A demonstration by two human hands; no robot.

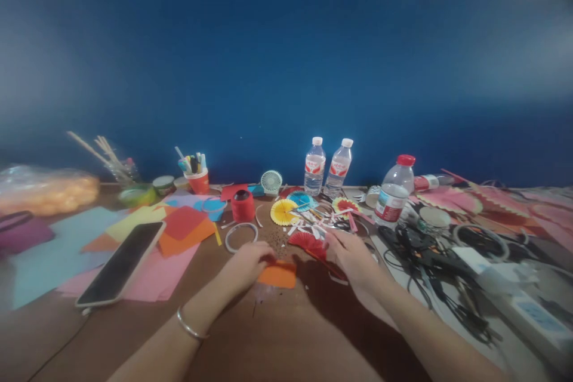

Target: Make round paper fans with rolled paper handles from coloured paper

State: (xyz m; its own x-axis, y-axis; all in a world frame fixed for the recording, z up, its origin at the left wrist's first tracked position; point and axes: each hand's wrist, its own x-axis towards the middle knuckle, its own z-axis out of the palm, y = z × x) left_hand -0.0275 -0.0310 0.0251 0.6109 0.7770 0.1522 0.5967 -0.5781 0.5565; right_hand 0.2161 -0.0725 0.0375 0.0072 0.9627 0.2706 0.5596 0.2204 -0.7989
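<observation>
The person's forearms lead to the right hand, its fingers bent beside a red folded fan, and the left hand, curled at the edge of an orange paper lying between the two; whether either pinches anything I cannot tell. Beyond the hands rises a blue wall, and beneath them spreads a brown table. Coloured sheets and a phone lie left of the left hand, a red-capped bottle stands beyond the right, and white scraps crowd the space just past the fan.
</observation>
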